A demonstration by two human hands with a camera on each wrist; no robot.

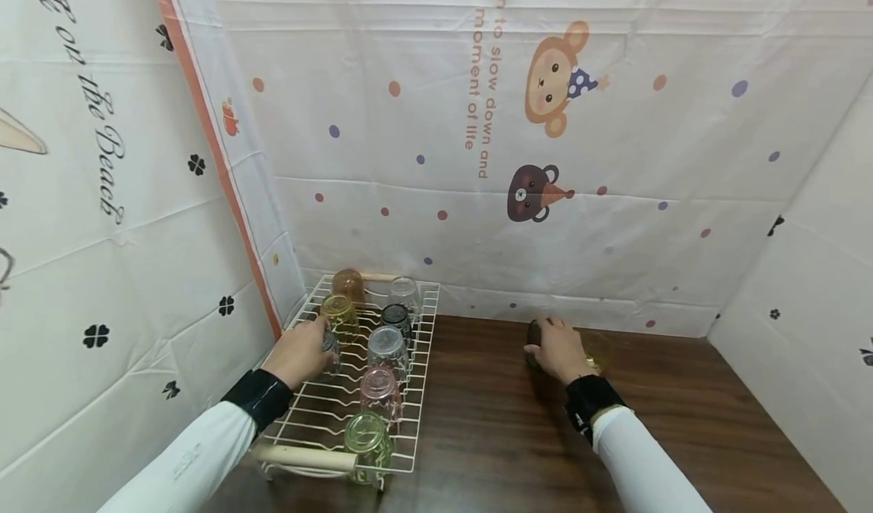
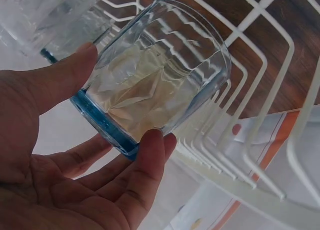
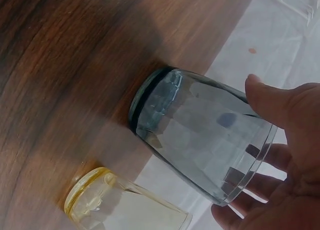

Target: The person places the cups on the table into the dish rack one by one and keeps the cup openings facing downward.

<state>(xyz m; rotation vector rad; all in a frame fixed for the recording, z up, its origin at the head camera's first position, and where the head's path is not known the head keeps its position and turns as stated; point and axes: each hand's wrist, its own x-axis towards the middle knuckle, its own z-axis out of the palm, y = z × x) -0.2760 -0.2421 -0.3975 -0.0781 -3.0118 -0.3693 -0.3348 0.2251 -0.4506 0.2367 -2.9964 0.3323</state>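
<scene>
My left hand [image 1: 300, 350] is at the left side of the white wire rack [image 1: 421, 392]. Its thumb and fingers grip a clear drinking glass [image 2: 155, 84] by its blue base, and the glass is upside down among the wires. Over on the wooden table, my right hand [image 1: 561, 348] holds a dark-tinted glass [image 3: 195, 130] near the rim, thumb on one side and fingers on the other. That glass is upright, its thick dark base at the tabletop. Close beside it is a yellow-tinted glass [image 3: 130, 210], partly covered by my right hand in the head view.
Several upturned glasses fill the rack, among them an amber one [image 1: 348, 286], a yellow one [image 1: 339, 317], a pink one [image 1: 380, 390] and a green one [image 1: 367, 439]. A pale handle [image 1: 310, 458] spans the rack's near end. Printed cloth [image 1: 409, 119] walls the table.
</scene>
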